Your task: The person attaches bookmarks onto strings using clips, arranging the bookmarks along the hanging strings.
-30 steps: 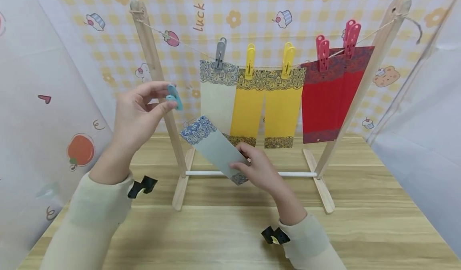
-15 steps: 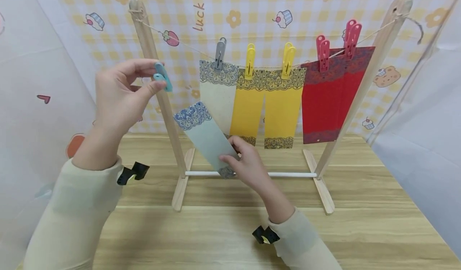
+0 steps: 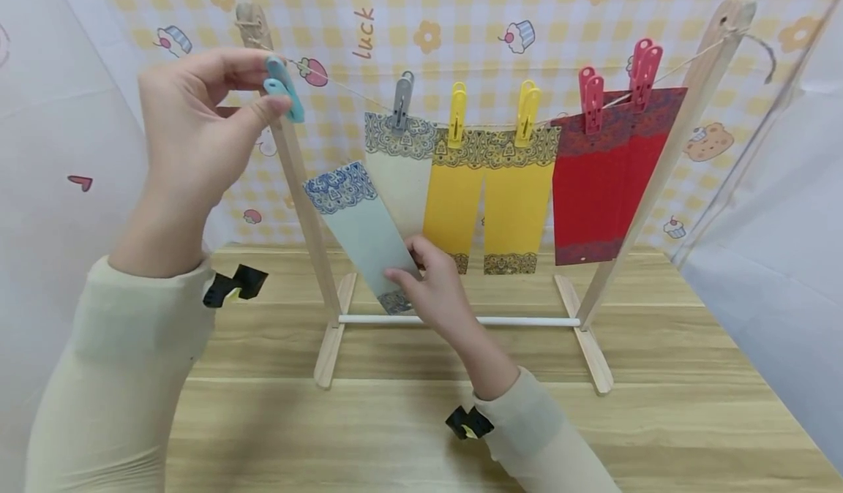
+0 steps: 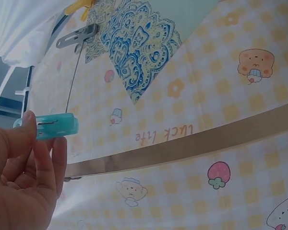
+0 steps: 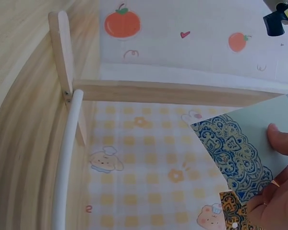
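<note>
My left hand point(image 3: 194, 127) pinches a light-blue clothespin point(image 3: 284, 89) between thumb and fingertips, close to the string near the rack's left post. In the left wrist view the clothespin point(image 4: 50, 126) points away from the fingers. Lower and to the right, my right hand point(image 3: 437, 288) grips a pale blue-green card point(image 3: 369, 237) near its bottom end, thumb on the front. That card tilts to the left, its blue patterned top end overlapping the left post in view. In the right wrist view the thumb lies on the card point(image 5: 264, 134), and the fingers are behind it.
A cream card point(image 3: 395, 164) hangs under a grey clothespin point(image 3: 402, 103). Beside it hang yellow cards point(image 3: 516, 200) under yellow clothespins, then red cards point(image 3: 589, 193) under pink ones. The wooden rack point(image 3: 296, 186) stands on a wood-grain table point(image 3: 369, 434), with a white bar point(image 3: 527, 322) low between its feet.
My left hand has risen and moved left with the clothespin, up to the string. The right hand has carried the card left and slightly upward. The hanging cards stay as they were.
</note>
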Motion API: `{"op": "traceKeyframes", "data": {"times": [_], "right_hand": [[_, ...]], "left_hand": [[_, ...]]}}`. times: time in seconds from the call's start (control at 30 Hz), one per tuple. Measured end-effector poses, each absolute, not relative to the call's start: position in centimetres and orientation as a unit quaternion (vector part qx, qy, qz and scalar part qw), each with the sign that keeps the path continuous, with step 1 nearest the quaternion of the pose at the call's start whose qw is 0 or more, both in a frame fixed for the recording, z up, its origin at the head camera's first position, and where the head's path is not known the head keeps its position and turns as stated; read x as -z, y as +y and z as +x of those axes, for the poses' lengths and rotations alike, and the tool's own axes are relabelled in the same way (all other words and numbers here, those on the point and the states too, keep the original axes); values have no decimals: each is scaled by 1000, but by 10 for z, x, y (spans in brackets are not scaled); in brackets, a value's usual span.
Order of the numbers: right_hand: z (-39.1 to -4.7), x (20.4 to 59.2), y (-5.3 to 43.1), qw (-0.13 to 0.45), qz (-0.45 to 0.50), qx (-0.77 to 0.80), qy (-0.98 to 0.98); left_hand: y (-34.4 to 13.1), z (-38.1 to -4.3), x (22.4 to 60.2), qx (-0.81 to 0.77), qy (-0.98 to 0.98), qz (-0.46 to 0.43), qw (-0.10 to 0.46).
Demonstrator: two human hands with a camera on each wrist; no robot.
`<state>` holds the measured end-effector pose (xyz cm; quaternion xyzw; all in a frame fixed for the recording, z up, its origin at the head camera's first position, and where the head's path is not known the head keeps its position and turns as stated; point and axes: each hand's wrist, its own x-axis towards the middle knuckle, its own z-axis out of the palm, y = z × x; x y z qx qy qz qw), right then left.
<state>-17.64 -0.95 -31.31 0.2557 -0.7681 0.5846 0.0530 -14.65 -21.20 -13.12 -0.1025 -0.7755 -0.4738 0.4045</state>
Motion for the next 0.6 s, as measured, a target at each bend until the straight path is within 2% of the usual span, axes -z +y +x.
{"op": "traceKeyframes", "data": {"times": [0.43,0.6], "right_hand": [[-176,302,-22,68,246,-622,-740],[-179,299,-26,70,234,-635,-733]], "left_hand": [[-208,-150,118,503,-734,-169,425],[-208,-156,115,459,-730,-219,456]]}}
